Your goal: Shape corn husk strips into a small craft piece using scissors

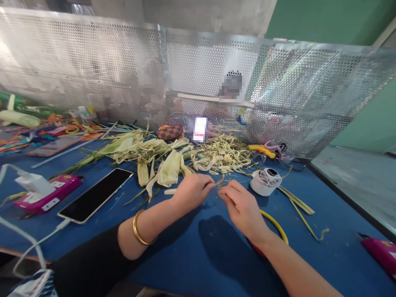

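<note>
My left hand (194, 190), with a gold bangle on its wrist, is closed in a pinch above the blue table. Close by on the right, my right hand (237, 202) also pinches, its fingertips almost meeting the left ones. Between them shows a thin brownish husk strip (220, 180); its ends are hidden in the fingers. Pale corn husks (170, 169) lie just beyond my left hand. Behind both hands sits a heap of shredded husk strips (224, 154). Under my right forearm, a yellow and red ring (280, 229) is partly covered.
A white openwork roll (265, 182) and long husk strips (298, 202) lie to the right. On the left are a charging phone (97, 196) and a magenta power strip (49, 192). A perforated metal screen (198, 57) closes off the back; people show behind it.
</note>
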{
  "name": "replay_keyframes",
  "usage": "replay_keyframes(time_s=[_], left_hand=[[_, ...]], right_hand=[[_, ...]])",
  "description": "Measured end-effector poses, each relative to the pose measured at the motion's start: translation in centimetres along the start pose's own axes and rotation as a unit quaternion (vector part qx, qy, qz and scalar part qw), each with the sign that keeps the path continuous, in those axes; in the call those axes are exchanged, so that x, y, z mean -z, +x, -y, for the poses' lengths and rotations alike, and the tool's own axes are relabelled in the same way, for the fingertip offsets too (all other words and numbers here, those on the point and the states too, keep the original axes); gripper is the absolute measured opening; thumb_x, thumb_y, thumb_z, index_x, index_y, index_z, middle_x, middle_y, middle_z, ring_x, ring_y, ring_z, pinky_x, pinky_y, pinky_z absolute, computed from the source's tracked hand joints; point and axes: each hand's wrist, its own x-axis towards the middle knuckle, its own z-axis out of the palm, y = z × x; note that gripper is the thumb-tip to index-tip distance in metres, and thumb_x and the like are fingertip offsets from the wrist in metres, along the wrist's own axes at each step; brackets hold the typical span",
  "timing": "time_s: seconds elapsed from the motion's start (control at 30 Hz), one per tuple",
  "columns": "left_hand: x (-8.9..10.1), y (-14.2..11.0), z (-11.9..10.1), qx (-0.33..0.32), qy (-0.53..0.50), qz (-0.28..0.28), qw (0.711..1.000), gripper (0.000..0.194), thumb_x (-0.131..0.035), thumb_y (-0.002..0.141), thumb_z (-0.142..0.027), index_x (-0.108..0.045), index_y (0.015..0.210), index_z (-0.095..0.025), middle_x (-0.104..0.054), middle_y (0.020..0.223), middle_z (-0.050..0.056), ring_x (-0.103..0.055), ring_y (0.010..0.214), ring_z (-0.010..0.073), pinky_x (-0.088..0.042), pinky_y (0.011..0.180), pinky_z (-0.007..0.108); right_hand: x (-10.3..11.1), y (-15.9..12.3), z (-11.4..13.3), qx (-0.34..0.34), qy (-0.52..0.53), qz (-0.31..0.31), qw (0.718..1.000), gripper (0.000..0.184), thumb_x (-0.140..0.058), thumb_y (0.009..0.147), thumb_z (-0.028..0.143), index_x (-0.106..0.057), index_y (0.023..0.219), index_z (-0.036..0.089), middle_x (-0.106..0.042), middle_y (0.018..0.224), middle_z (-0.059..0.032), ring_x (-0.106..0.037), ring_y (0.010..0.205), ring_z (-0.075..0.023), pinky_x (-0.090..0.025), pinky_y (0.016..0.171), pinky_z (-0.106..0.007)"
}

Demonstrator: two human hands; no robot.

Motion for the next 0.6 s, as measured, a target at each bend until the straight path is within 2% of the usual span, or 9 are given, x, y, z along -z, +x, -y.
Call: replay_keyframes(time_s=[0.1, 0.17, 0.2, 0.27, 0.3, 0.37, 0.47, 0.53, 0.6], left_hand=[[0.3, -0.2, 0.2, -0.103, 0.043, 0.100, 0.989, 0.019, -0.048, 0.082, -0.015, -0.067, 0.078, -0.017, -0.069, 0.080, 0.006, -0.061, 0.077, 0.0174, -0.043, 0.070, 0.026], [0.7, -0.2, 0.0, -0.144, -0.028, 0.165, 0.975, 0.017, -0.051, 0.080, -0.013, -0.067, 0.076, -0.017, -0.069, 0.078, 0.004, -0.061, 0.074, 0.0151, -0.043, 0.070, 0.024], [1.0, -0.2, -0.1, -0.145, -0.086, 0.186, 0.968, 0.016, -0.052, 0.080, -0.014, -0.067, 0.075, -0.017, -0.069, 0.076, 0.003, -0.060, 0.072, 0.0134, -0.044, 0.069, 0.022], [1.4, 0.0, -0.5, -0.095, -0.199, 0.218, 0.951, 0.016, -0.053, 0.082, -0.019, -0.067, 0.077, -0.015, -0.062, 0.063, 0.000, -0.055, 0.057, 0.0098, -0.044, 0.059, 0.020], [1.6, 0.1, -0.6, -0.059, -0.252, 0.211, 0.943, 0.017, -0.052, 0.083, -0.021, -0.066, 0.078, -0.015, -0.058, 0.058, -0.002, -0.052, 0.052, 0.0086, -0.043, 0.055, 0.019], [1.5, 0.2, -0.8, 0.005, -0.320, 0.156, 0.934, 0.018, -0.051, 0.083, -0.025, -0.064, 0.077, -0.014, -0.053, 0.055, -0.004, -0.049, 0.048, 0.0071, -0.043, 0.051, 0.018], [0.8, 0.4, -0.7, 0.071, -0.323, 0.045, 0.943, 0.019, -0.049, 0.084, -0.026, -0.061, 0.075, -0.014, -0.052, 0.056, -0.004, -0.049, 0.046, 0.0067, -0.042, 0.049, 0.018], [0.3, 0.4, -0.5, 0.095, -0.275, 0.001, 0.957, 0.020, -0.048, 0.085, -0.025, -0.061, 0.074, -0.015, -0.054, 0.057, -0.003, -0.050, 0.046, 0.0074, -0.041, 0.048, 0.019], [-0.2, 0.2, -0.4, 0.091, -0.185, -0.024, 0.978, 0.021, -0.048, 0.085, -0.025, -0.061, 0.071, -0.016, -0.058, 0.059, -0.002, -0.053, 0.051, 0.0095, -0.042, 0.053, 0.021]], right_hand=[[1.1, 0.1, -0.3, 0.037, -0.085, 0.026, 0.995, 0.023, -0.039, 0.086, 0.010, -0.060, 0.082, 0.018, -0.050, 0.079, -0.0049, -0.049, 0.067, -0.0162, -0.038, 0.062, -0.028], [1.8, 0.5, -0.8, 0.024, -0.060, 0.045, 0.997, 0.022, -0.041, 0.085, 0.010, -0.061, 0.081, 0.018, -0.050, 0.077, -0.0041, -0.048, 0.065, -0.0152, -0.038, 0.061, -0.028], [2.1, 0.7, -1.2, 0.008, -0.019, 0.055, 0.998, 0.021, -0.042, 0.085, 0.011, -0.061, 0.080, 0.018, -0.051, 0.077, -0.0036, -0.049, 0.065, -0.0146, -0.039, 0.060, -0.027], [2.5, 1.0, -1.7, -0.047, 0.093, 0.071, 0.992, 0.017, -0.047, 0.084, 0.015, -0.061, 0.076, 0.019, -0.053, 0.075, -0.0020, -0.051, 0.064, -0.0136, -0.041, 0.060, -0.027], [2.5, 1.2, -1.9, -0.082, 0.152, 0.073, 0.982, 0.015, -0.049, 0.083, 0.018, -0.060, 0.073, 0.019, -0.054, 0.072, -0.0011, -0.051, 0.063, -0.0132, -0.041, 0.060, -0.026], [2.0, 1.2, -2.1, -0.151, 0.249, 0.058, 0.955, 0.013, -0.054, 0.081, 0.023, -0.059, 0.070, 0.019, -0.054, 0.065, 0.0008, -0.051, 0.060, -0.0130, -0.041, 0.060, -0.027], [0.6, 1.0, -1.8, -0.206, 0.315, 0.024, 0.926, 0.015, -0.057, 0.080, 0.029, -0.057, 0.069, 0.019, -0.054, 0.057, 0.0028, -0.050, 0.056, -0.0132, -0.041, 0.061, -0.028], [-0.3, 0.7, -1.4, -0.205, 0.298, 0.014, 0.932, 0.014, -0.055, 0.082, 0.029, -0.058, 0.072, 0.020, -0.054, 0.058, 0.0026, -0.051, 0.057, -0.0139, -0.042, 0.062, -0.029], [-0.9, 0.4, -0.8, -0.178, 0.237, 0.000, 0.955, 0.014, -0.052, 0.084, 0.026, -0.058, 0.073, 0.020, -0.054, 0.062, 0.0015, -0.052, 0.060, -0.0147, -0.042, 0.064, -0.029]])
